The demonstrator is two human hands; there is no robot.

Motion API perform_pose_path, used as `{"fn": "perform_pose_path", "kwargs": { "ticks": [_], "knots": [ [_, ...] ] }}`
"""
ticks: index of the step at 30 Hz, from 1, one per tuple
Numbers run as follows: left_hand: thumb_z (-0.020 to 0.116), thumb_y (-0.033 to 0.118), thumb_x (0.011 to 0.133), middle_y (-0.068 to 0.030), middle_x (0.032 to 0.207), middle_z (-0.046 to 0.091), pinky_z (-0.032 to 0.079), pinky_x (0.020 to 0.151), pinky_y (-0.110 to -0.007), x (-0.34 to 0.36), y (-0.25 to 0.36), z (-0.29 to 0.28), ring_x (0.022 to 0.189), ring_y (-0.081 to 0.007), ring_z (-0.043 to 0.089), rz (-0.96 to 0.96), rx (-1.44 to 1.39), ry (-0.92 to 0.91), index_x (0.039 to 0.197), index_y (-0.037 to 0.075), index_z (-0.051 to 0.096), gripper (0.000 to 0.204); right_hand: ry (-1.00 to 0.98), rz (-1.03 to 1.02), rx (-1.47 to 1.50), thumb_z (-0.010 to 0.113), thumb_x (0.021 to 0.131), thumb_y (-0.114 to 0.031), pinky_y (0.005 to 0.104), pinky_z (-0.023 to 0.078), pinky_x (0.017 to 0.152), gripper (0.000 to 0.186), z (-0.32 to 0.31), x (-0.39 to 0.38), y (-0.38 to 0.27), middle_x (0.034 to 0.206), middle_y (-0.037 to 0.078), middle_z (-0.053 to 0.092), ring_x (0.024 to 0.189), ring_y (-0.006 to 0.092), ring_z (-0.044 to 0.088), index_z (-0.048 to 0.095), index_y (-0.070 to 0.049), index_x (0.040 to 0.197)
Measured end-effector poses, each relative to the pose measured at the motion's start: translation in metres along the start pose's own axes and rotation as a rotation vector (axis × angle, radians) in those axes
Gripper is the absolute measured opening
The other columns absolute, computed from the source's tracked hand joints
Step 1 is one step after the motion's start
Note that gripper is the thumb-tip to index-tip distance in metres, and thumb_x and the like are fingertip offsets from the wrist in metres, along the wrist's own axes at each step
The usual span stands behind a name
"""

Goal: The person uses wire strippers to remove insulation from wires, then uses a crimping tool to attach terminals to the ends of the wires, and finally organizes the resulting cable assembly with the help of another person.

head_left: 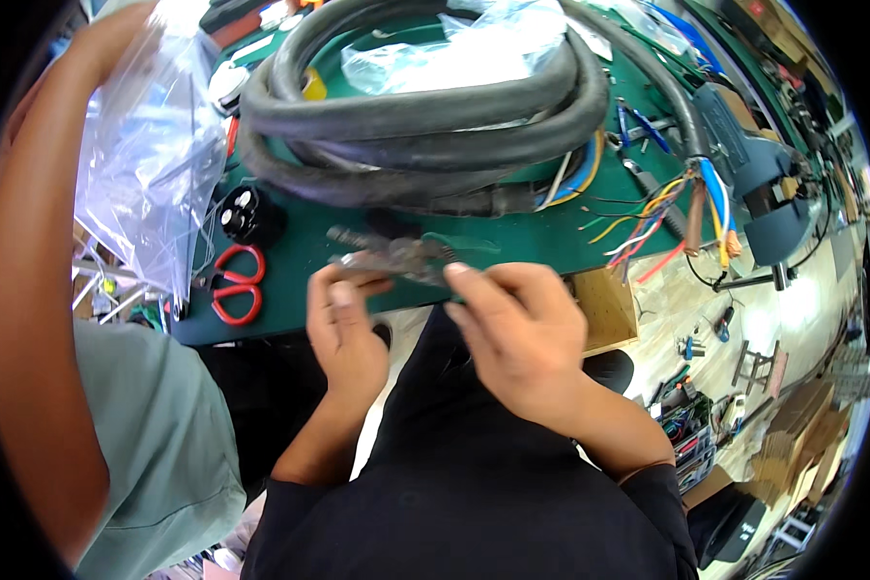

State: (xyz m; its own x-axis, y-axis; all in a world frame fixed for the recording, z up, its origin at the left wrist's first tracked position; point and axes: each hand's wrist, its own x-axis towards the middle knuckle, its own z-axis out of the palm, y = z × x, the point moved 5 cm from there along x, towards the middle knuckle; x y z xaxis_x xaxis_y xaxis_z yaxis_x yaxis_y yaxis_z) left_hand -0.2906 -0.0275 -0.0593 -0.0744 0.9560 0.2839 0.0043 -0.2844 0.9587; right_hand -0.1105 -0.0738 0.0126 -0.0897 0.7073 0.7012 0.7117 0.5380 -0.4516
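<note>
In front of me, at the near edge of the green table, both hands are raised around a small dark-and-grey object, smeared by motion; its kind cannot be made out. My left hand grips its left part between thumb and fingers. My right hand pinches its right end with thumb and forefinger. Just beyond, a thick black cable lies in a large coil. Red-handled scissors and a round black connector rest left of my hands.
A co-worker's arm reaches in at the left beside a clear plastic bag. Stripped coloured wires fan out from the cable's right end, near a blue-grey machine. Blue-handled pliers lie on the green table.
</note>
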Motion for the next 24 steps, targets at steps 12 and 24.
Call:
{"fn": "perform_pose_path", "kwargs": {
  "ticks": [12, 24],
  "knots": [
    [0.051, 0.022, 0.097, -0.02, 0.125, 0.043, 0.033, 0.102, -0.043, -0.004, -0.012, -0.048, 0.119, -0.0304, 0.043, 0.332, 0.683, 0.246, 0.116, -0.004, 0.05, 0.032, -0.21, -0.187, -0.011, 0.061, 0.074, -0.013, 0.0336, 0.049, 0.082, 0.034, 0.135, -0.007, -0.02, 0.097, 0.013, 0.058, 0.09, 0.0265, 0.056, 0.064, 0.004, 0.103],
    [0.068, 0.02, 0.086, -0.0243, 0.14, 0.034, 0.024, 0.11, -0.048, 0.031, 0.03, 0.015, 0.131, -0.0379, 0.031, 0.511, 0.868, 0.086, 0.129, -0.002, 0.048, 0.053, 0.285, 0.491, 0.033, 0.067, 0.083, -0.007, 0.0408, 0.043, 0.096, 0.063, 0.026, 0.022, 0.084, 0.127, 0.024, 0.046, 0.112, 0.0353, 0.052, 0.038, 0.007, 0.138]
  ]
}}
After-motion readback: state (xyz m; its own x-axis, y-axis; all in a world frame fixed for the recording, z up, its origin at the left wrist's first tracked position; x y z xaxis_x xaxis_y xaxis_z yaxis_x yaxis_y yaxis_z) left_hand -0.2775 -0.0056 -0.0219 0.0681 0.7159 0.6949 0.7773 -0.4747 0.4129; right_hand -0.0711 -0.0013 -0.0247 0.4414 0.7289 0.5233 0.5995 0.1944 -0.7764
